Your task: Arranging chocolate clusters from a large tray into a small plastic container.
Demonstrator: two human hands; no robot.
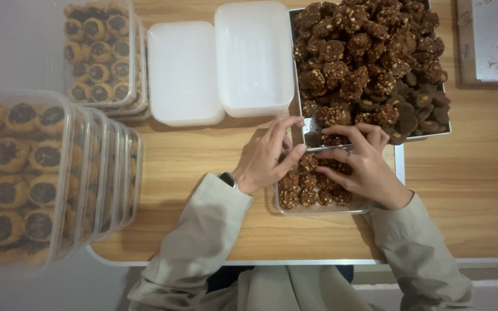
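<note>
Standing at the left edge, stacked clear tubs of jam-topped cookies (24,173) sit well apart from the left hand (266,155), whose fingers curl together onto the brown nut cookies in a small clear container (318,208) on the wooden table (203,161). Just beside it, the right hand (364,167) pinches a cookie over the same container, fingers close together. Behind both hands lie two empty white lids (220,69) and a metal tray (433,133) heaped with dark cookies.

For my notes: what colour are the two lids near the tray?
White lids, seen in the head view.
</note>
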